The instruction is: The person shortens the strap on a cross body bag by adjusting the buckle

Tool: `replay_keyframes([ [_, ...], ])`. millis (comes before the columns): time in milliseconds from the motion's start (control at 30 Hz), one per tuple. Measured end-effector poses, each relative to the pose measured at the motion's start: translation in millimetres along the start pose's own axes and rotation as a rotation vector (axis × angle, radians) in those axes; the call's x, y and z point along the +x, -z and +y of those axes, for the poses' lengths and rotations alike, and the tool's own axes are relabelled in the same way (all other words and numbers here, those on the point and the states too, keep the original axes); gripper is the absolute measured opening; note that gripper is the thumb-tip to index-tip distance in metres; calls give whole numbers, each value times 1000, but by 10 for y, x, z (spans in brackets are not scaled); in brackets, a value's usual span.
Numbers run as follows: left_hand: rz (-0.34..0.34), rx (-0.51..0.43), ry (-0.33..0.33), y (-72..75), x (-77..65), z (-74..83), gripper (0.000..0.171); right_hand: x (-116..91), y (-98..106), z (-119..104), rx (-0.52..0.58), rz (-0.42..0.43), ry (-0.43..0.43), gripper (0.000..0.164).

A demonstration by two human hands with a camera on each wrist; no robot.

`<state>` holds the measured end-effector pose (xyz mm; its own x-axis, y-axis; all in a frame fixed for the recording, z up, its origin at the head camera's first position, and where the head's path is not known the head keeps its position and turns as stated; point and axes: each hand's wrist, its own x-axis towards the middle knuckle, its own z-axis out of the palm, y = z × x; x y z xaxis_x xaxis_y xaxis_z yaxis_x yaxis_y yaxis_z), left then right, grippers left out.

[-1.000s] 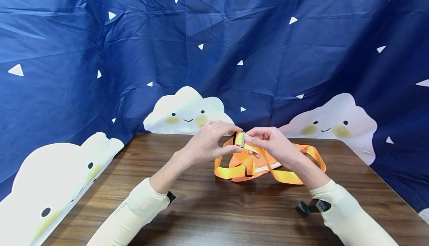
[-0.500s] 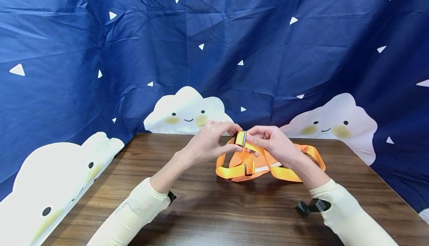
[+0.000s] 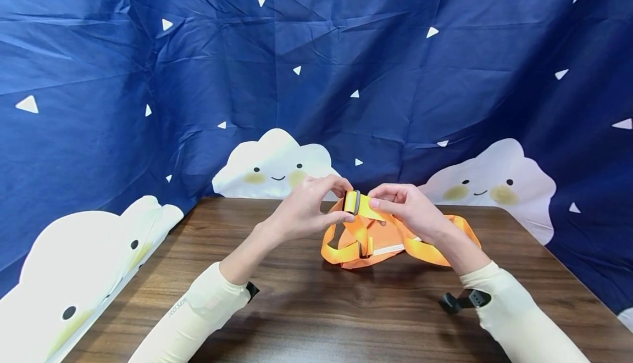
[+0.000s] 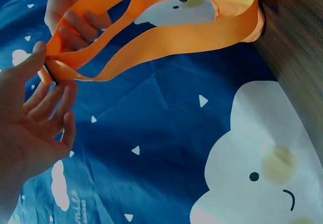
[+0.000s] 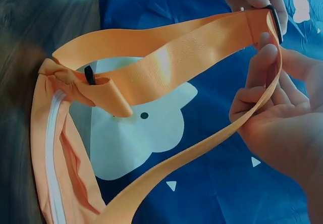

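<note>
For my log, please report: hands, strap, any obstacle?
Left hand pinches black buckle. Right hand pinches orange strap, threaded through buckle. Nothing visibly in the way.

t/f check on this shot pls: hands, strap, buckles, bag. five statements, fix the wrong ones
1. The left hand holds a black buckle between thumb and fingers. True.
2. The right hand lies flat on the table. False: it is raised and pinches the orange strap.
3. A second buckle sits lower down, near the bag. True.
4. The bag's zipper is black. False: it is white.
5. The bag rests on the table. True.
</note>
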<state>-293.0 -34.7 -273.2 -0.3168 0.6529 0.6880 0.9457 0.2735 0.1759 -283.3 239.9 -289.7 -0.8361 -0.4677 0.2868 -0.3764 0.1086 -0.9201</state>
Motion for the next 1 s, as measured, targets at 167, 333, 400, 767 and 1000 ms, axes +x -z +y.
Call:
replay_keyframes([
  [167,-12,-36,-11,-16,6,0,47,-5,-40,-2,8,11,14,23],
  [333,-25,-13,-38,-54,15,8,46,-2,-75,7,-1,-2,21,23],
  [400,-29,-16,-56,-78,17,10,47,2,-90,9,-5,-7,22,22],
  [767,-23,6,-88,-35,26,-14,46,14,13,-3,-14,-25,44,22],
  [1000,-15,-21,-56,2,7,-18,47,5,61,3,13,-36,51,21],
])
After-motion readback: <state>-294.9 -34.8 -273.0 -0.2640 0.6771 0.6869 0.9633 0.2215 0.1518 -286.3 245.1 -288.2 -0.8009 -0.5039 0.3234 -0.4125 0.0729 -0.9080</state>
